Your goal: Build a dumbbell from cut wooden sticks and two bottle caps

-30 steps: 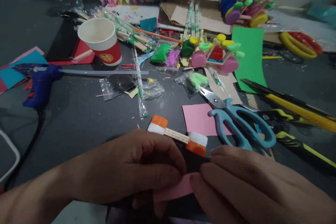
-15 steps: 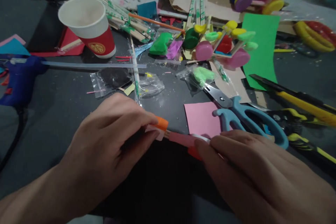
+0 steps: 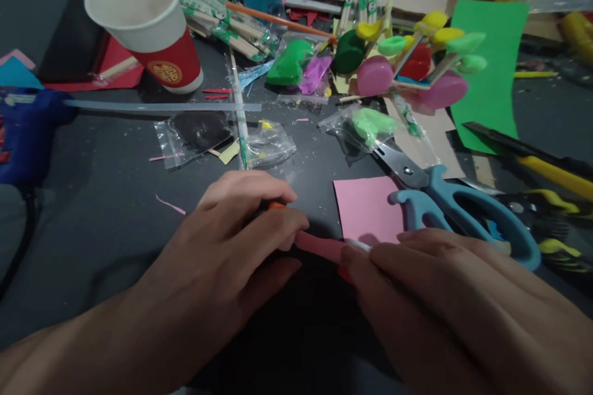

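Observation:
Between my two hands runs a pink paper-wrapped stick [image 3: 320, 247], lying roughly level above the near edge of the desk. My left hand [image 3: 236, 241] curls over its left end, where a bit of orange [image 3: 277, 204] peeks out between the fingers. My right hand [image 3: 430, 284] pinches the other end between thumb and fingers, with a white piece [image 3: 359, 245] and some red [image 3: 345, 274] showing at the fingertips. Just beyond the right hand are a pink paper square [image 3: 368, 210] and blue-handled scissors [image 3: 456, 203]. The ends of the stick are mostly hidden.
A paper cup [image 3: 148, 28] stands at the left behind a blue glue gun [image 3: 28, 129] with a long glue stick. Farther back lie wrapped chopsticks [image 3: 222, 24], bags of coloured clay [image 3: 291, 65] and a clay-and-stick model [image 3: 412, 62]. A utility knife [image 3: 551, 166] is at the right.
My left fingers have shifted right and closed over the orange end, hiding most of it. The right hand keeps its pinch. The view has moved slightly, putting the desk items nearer.

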